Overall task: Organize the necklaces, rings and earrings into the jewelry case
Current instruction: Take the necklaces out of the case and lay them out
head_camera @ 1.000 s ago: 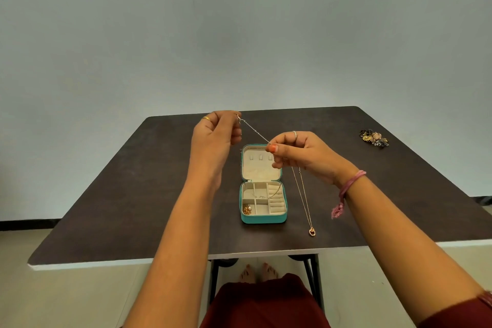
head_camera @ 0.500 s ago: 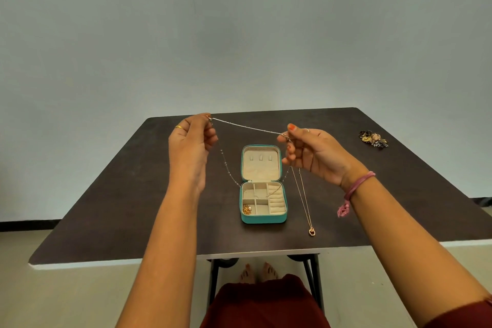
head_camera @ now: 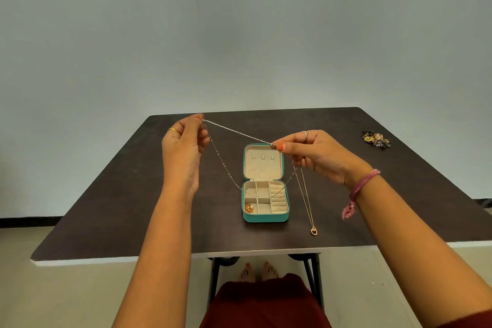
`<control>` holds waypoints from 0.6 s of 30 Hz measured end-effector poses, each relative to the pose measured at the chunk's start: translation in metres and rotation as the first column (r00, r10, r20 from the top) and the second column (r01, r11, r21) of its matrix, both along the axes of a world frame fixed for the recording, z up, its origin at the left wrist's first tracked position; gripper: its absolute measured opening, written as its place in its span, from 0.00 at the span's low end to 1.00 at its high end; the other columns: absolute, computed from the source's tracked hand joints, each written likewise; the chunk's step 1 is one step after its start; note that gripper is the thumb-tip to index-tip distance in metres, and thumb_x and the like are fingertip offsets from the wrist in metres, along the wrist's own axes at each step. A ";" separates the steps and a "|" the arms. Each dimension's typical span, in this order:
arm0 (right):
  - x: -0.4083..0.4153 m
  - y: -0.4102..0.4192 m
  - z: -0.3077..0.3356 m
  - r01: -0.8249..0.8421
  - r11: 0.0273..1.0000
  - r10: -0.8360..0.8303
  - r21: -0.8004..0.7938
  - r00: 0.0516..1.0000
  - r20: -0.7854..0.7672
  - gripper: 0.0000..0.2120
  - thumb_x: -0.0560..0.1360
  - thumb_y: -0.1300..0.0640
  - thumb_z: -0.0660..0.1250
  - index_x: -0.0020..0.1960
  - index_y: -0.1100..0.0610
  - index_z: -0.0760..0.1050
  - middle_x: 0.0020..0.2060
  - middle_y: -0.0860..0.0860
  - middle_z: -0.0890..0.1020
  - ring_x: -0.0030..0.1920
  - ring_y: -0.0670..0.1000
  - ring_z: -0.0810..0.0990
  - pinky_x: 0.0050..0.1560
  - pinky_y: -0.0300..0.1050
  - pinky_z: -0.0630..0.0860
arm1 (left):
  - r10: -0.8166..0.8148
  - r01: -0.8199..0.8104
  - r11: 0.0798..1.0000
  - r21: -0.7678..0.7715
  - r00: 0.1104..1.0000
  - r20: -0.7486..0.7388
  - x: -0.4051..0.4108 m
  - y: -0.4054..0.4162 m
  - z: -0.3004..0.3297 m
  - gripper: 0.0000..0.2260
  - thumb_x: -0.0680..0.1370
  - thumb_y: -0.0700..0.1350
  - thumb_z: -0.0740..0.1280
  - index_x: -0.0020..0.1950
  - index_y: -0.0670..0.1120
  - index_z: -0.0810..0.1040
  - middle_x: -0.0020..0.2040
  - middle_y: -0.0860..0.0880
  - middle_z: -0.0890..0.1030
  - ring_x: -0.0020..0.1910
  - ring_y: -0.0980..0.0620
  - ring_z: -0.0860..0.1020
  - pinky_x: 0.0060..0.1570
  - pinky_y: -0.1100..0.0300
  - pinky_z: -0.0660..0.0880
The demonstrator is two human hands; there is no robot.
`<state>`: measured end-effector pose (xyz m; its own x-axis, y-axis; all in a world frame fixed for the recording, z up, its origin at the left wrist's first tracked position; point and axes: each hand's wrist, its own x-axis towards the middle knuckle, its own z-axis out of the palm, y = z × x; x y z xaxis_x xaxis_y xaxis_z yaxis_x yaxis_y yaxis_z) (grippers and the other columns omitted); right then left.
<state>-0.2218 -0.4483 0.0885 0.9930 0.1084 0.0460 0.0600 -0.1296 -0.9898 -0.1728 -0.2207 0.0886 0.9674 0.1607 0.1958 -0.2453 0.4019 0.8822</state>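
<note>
A teal jewelry case [head_camera: 265,218] lies open mid-table, its cream lid flat behind the compartments. Gold earrings [head_camera: 248,208] sit in its front left compartment. My left hand [head_camera: 183,146] and my right hand [head_camera: 316,153] each pinch a thin silver beaded necklace [head_camera: 237,132], stretched above the case. Its loop hangs down and sags into the case's back compartments. A gold necklace with a small pendant [head_camera: 314,231] lies on the table just right of the case, its upper end hidden behind my right hand.
The dark table [head_camera: 133,208] has a white front edge. A dark flowery jewelry cluster [head_camera: 376,139] lies at the far right. Table legs and bare feet [head_camera: 257,271] show below the front edge.
My hands have moved apart, the left going left, the right going right. The silver necklace has spread from a short stretch into a wide loop hanging over the case.
</note>
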 end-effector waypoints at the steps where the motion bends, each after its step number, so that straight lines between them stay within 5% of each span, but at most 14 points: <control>1: 0.000 0.001 0.001 0.011 0.998 -0.010 -0.058 1.000 0.015 0.06 0.75 0.60 0.67 0.50 0.57 0.82 0.45 0.52 0.85 0.38 0.41 0.80 0.38 0.35 0.74 | 0.004 -0.004 1.000 0.010 1.000 0.008 0.001 0.001 0.000 0.06 0.78 0.40 0.65 0.44 0.47 0.80 0.33 0.54 0.78 0.34 0.59 0.75 0.39 0.65 0.74; 5: 0.000 -0.001 0.006 0.079 0.988 -0.071 -0.136 0.995 0.065 0.06 0.76 0.60 0.66 0.49 0.60 0.82 0.31 0.44 0.81 0.30 0.40 0.72 0.39 0.40 0.68 | 0.017 -0.021 0.996 0.088 0.999 0.047 0.004 0.006 -0.003 0.07 0.78 0.40 0.65 0.45 0.48 0.81 0.35 0.55 0.78 0.37 0.59 0.75 0.41 0.64 0.74; 8: 0.002 -0.007 0.013 0.143 0.985 -0.151 0.094 0.985 0.082 0.07 0.76 0.60 0.65 0.44 0.57 0.81 0.29 0.48 0.73 0.29 0.42 0.68 0.37 0.39 0.69 | 0.027 -0.036 0.986 0.162 0.998 0.055 0.008 0.013 -0.010 0.06 0.78 0.41 0.65 0.47 0.49 0.81 0.38 0.55 0.79 0.40 0.58 0.76 0.43 0.63 0.74; 12: 0.004 -0.018 0.024 0.129 0.900 -0.187 0.416 0.977 0.100 0.08 0.78 0.59 0.61 0.44 0.57 0.77 0.31 0.48 0.75 0.28 0.43 0.71 0.34 0.37 0.73 | 0.039 -0.045 0.978 0.206 0.999 0.032 0.011 0.019 -0.025 0.06 0.79 0.42 0.65 0.49 0.49 0.81 0.41 0.53 0.79 0.41 0.58 0.76 0.44 0.62 0.75; 18: 0.004 -0.036 0.040 0.123 0.795 -0.244 0.594 0.961 0.127 0.06 0.78 0.58 0.62 0.46 0.56 0.77 0.33 0.48 0.80 0.32 0.44 0.78 0.37 0.38 0.78 | 0.060 -0.045 0.968 0.247 0.997 -0.056 0.012 0.020 -0.054 0.06 0.79 0.43 0.65 0.49 0.51 0.80 0.44 0.51 0.80 0.44 0.57 0.77 0.44 0.62 0.75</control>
<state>-0.2179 -0.4845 0.1287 0.9567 -0.1818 0.2272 0.2853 0.4323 -0.8554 -0.1612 -0.2004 0.0346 0.9704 0.1662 0.1752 -0.2018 0.1594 0.9664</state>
